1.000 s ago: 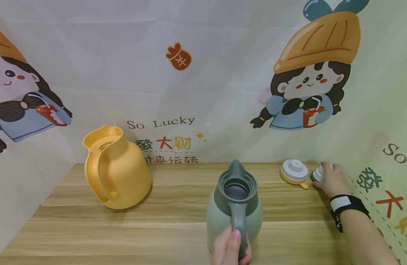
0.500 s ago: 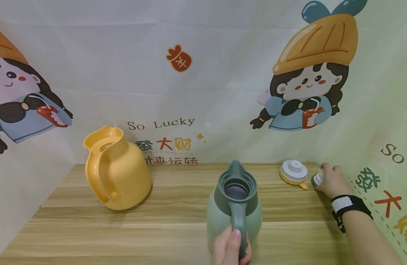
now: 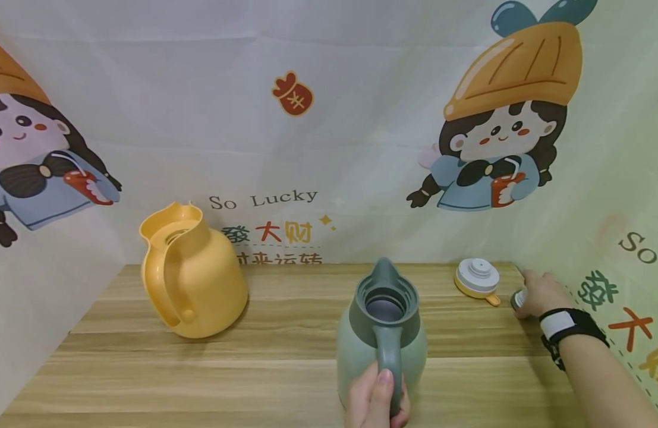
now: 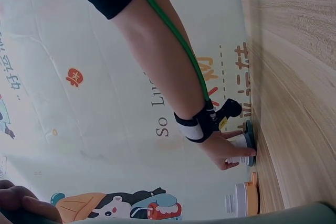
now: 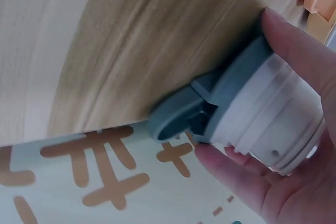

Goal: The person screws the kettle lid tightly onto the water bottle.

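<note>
My left hand (image 3: 375, 397) grips the handle of a green vacuum jug (image 3: 382, 351), which stands upright with its mouth uncovered. At the far right, my right hand (image 3: 545, 294) holds a green-and-white screw lid (image 5: 273, 108) between thumb and fingers. The lid sits upside down at the table, its dark green cap low and its white threaded part up in the palm. A green loop tab (image 5: 176, 111) juts from its cap. Just left of that hand lies a yellow-and-white lid (image 3: 477, 278), also upside down.
A yellow jug (image 3: 200, 279) without a lid stands at the left back of the wooden table (image 3: 286, 380). A printed cloth (image 3: 361, 148) hangs behind the table and along both sides, and my right hand is close to its right side.
My right hand has shifted slightly right and turned with the green-and-white lid, so less of the lid shows in the head view. My left hand stays on the green jug's handle.
</note>
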`<state>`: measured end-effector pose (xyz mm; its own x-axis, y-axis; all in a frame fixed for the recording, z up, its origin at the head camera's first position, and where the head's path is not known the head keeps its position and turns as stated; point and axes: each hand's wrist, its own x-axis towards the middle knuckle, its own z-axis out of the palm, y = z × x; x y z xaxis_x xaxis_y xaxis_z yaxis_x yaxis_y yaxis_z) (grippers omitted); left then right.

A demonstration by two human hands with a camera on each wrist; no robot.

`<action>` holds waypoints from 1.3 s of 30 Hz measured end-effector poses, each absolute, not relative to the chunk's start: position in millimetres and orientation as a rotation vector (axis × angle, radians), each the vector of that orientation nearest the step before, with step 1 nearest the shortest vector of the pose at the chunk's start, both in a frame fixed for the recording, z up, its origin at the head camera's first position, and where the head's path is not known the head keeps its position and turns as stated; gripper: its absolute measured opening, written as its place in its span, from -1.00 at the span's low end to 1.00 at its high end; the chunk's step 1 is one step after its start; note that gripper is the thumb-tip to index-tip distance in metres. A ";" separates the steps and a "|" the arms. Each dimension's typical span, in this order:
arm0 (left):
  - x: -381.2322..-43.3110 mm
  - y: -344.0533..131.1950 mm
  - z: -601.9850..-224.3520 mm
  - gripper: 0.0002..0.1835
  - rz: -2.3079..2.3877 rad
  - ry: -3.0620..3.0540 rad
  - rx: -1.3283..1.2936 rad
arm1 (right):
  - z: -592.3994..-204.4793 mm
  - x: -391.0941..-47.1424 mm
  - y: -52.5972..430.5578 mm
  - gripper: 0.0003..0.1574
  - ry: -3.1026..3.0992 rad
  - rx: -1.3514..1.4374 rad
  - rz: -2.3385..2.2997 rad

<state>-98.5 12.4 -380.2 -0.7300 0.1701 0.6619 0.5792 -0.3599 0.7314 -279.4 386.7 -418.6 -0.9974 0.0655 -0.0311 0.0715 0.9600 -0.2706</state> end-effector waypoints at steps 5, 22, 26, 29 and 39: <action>-98.0 13.3 -379.8 -0.66 -2.176 -1.600 -0.981 | -411.0 -275.3 384.1 0.13 3.077 0.057 -0.317; -95.4 12.1 -377.5 -0.66 -2.240 -1.654 -0.935 | -395.1 -262.5 373.5 0.02 2.948 0.013 -0.143; -96.4 12.4 -378.6 -0.66 -2.218 -1.646 -0.952 | -393.2 -262.2 372.5 -0.09 2.950 -0.003 -0.126; -97.2 12.5 -379.3 -0.66 -2.202 -1.638 -0.960 | -389.1 -262.0 371.2 -0.17 2.956 -0.019 -0.104; -101.2 12.9 -381.4 -0.65 -2.124 -1.593 -1.012 | -377.7 -260.4 367.4 -0.19 3.032 -0.075 -0.105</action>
